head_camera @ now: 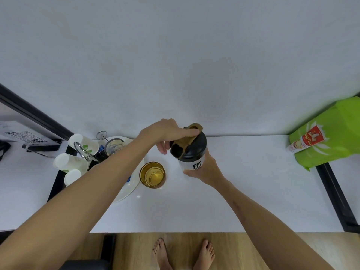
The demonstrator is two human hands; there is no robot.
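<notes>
A white shaker bottle (191, 164) with a black lid (194, 147) and an olive-gold flip cap (187, 140) stands on the white table (243, 191), near its back edge. My right hand (206, 170) grips the bottle's body from the right and below. My left hand (167, 133) is on top of the lid, its thumb lying along the flip cap and its fingers curled down at the lid's left side. An amber glass (152, 174) with yellowish liquid stands just left of the bottle.
A white plate (126, 189) at the left carries a glass jar with a wire clasp (114, 146) and small packets. Several white paper cups (67, 162) lie beside it. A green bag (329, 135) leans at the right. Black frame bars (335, 193) flank the table.
</notes>
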